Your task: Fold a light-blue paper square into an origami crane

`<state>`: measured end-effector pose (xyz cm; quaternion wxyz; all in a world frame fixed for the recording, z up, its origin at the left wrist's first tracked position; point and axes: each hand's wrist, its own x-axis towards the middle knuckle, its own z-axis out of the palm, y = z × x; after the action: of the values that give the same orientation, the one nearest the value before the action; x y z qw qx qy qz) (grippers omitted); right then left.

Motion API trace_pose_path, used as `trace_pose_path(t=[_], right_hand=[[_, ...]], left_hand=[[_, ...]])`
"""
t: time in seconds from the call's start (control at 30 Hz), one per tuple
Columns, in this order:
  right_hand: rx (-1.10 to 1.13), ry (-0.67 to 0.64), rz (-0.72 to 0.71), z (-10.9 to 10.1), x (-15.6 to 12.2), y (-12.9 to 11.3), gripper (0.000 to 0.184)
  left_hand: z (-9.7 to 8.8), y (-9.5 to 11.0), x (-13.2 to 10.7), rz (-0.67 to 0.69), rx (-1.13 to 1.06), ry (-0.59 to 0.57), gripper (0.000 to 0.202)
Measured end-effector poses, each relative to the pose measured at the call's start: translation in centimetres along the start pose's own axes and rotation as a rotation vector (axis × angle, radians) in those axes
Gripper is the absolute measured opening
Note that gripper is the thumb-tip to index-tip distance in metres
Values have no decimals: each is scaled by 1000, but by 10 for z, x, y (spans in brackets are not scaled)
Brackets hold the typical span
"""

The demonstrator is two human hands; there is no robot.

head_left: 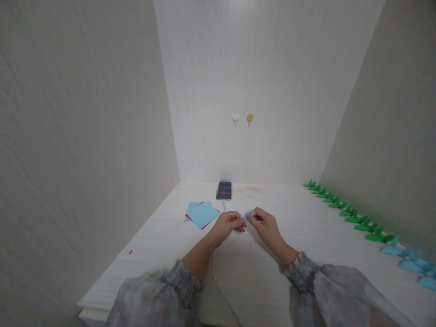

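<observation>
A small folded piece of light blue paper is pinched between my two hands above the middle of the table. My left hand grips its left end, thumb and fingers closed, with a ring on one finger. On the paper's right side, the fingertips of my right hand close on it. Fingers hide much of the paper, so its folded shape is hard to make out. Left of my left hand lies a loose stack of square paper sheets, light blue on top with red edges showing.
A phone lies near the back wall, its white cable running under my left wrist towards me. Along the right wall stand rows of green folded-paper figures and blue ones. A small orange-red scrap sits at left. Two hooks hang on the wall.
</observation>
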<state>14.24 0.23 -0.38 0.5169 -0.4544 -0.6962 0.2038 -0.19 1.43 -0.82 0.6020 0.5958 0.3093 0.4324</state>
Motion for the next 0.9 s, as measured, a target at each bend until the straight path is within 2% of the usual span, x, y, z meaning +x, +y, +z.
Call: trace_pose_path(t=[0.2, 0.37, 0.53, 0.7, 0.9], right_hand=[[-26, -8, -17, 1, 1, 0, 21], [-35, 48, -21, 0, 1, -2, 22], [-50, 64, -29, 0, 1, -3, 22], [-39, 70, -29, 1, 2, 0, 22], [-4, -22, -23, 2, 0, -2, 24]], left_hand=[[-1, 2, 0, -24, -26, 39, 26], [0, 5, -3, -16, -12, 82, 26], [-1, 6, -2, -17, -31, 77, 28], [-1, 8, 0, -45, -107, 124, 34], [0, 4, 1, -28, -102, 31, 41]])
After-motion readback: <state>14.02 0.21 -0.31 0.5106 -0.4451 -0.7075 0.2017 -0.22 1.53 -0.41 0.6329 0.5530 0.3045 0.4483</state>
